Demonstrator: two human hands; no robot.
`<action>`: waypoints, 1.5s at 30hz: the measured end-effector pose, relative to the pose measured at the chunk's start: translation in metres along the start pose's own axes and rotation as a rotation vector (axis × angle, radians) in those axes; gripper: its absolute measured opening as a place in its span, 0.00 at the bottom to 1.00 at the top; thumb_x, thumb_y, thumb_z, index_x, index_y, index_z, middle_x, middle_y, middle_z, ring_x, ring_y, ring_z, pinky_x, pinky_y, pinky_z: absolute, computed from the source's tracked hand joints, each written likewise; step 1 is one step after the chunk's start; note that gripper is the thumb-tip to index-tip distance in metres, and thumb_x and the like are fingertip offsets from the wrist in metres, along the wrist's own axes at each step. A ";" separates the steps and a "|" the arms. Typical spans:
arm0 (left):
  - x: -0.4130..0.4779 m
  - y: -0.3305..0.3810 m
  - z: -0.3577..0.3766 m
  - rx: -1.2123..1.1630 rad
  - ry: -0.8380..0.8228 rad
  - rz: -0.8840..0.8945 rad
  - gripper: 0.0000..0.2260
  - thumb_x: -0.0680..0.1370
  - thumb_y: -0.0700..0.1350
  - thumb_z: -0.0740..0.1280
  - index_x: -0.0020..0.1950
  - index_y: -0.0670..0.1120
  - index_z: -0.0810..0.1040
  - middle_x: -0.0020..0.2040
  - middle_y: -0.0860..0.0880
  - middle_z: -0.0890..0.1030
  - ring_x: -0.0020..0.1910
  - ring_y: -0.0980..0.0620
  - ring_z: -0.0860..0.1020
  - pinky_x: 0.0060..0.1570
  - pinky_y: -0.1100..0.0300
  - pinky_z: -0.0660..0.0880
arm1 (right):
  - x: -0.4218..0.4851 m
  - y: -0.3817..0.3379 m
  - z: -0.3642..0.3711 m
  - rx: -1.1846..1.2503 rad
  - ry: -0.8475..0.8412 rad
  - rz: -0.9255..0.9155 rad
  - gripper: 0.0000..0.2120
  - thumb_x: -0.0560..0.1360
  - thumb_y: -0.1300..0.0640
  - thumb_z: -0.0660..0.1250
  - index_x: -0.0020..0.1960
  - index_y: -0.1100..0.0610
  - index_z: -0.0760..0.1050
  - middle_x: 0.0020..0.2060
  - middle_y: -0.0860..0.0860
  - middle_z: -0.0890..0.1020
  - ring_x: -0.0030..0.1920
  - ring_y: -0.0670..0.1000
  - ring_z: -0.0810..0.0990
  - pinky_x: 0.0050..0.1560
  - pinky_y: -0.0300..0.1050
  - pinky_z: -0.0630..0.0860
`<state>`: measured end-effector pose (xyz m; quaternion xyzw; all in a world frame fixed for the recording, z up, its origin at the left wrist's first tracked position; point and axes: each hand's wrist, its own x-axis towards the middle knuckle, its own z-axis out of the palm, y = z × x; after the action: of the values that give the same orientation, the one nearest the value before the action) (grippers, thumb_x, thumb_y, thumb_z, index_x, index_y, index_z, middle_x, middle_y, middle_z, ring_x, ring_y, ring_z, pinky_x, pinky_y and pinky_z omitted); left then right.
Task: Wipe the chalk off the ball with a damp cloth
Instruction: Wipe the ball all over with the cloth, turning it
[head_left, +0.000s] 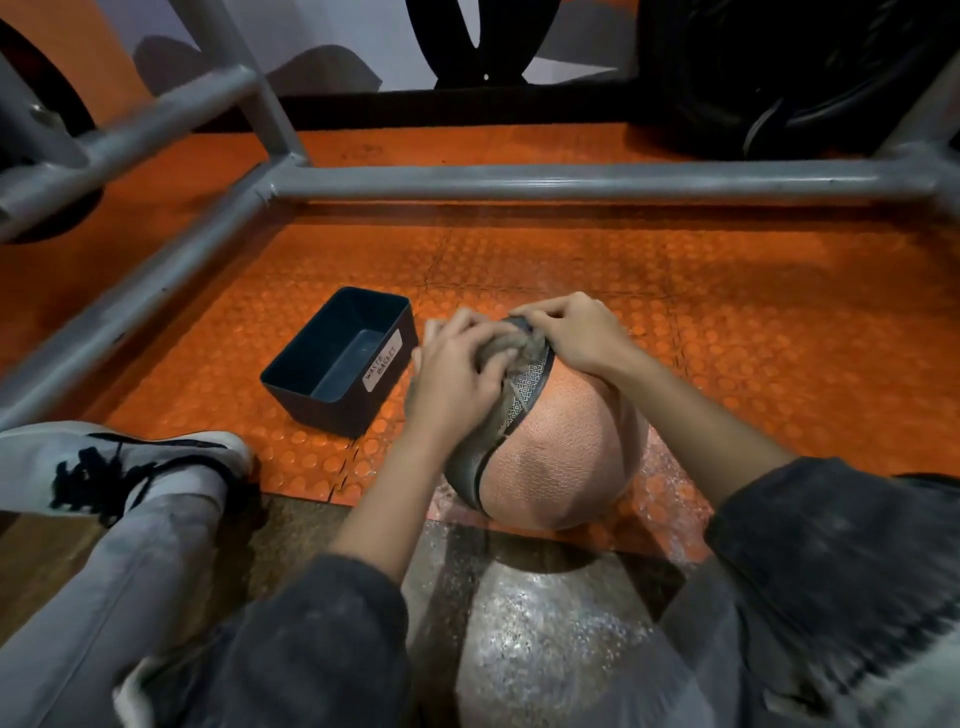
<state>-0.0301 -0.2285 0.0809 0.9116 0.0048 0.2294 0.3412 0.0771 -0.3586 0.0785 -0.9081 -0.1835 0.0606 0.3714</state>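
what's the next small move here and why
Probably pull the cloth down the near side of the ball: the left hand and right hand hold it bunched at the far top, and the near panel looks pale, maybe chalky.

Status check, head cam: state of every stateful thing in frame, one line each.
ball: resting on the orange floor mat, pale haze on its surface
cloth: bunched, pressed against the ball's top
left hand: grips the cloth
right hand: fingers curled, pinching the cloth
waste bin: upright, open-topped, nothing visible inside
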 end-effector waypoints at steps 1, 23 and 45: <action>0.010 0.001 0.000 0.010 -0.027 0.001 0.09 0.75 0.45 0.67 0.53 0.50 0.82 0.46 0.56 0.73 0.50 0.50 0.66 0.56 0.44 0.68 | 0.001 -0.001 0.001 0.020 -0.007 -0.004 0.12 0.78 0.49 0.60 0.54 0.44 0.82 0.57 0.47 0.82 0.61 0.50 0.77 0.61 0.47 0.73; -0.020 -0.007 -0.005 0.011 -0.053 0.142 0.08 0.73 0.50 0.65 0.51 0.58 0.77 0.47 0.61 0.73 0.51 0.50 0.69 0.52 0.44 0.69 | 0.017 -0.005 0.006 0.040 -0.053 -0.030 0.12 0.74 0.43 0.62 0.51 0.43 0.82 0.55 0.43 0.83 0.60 0.48 0.77 0.63 0.51 0.72; 0.004 -0.003 -0.005 0.046 -0.009 -0.115 0.07 0.77 0.45 0.64 0.53 0.50 0.79 0.49 0.57 0.72 0.56 0.47 0.70 0.54 0.57 0.62 | -0.051 0.000 0.019 -0.077 0.137 -0.109 0.19 0.82 0.48 0.51 0.72 0.46 0.66 0.73 0.47 0.64 0.75 0.51 0.57 0.74 0.53 0.50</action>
<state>-0.0283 -0.2222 0.0842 0.9184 0.0609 0.2053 0.3327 0.0254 -0.3651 0.0640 -0.9123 -0.2091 -0.0293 0.3509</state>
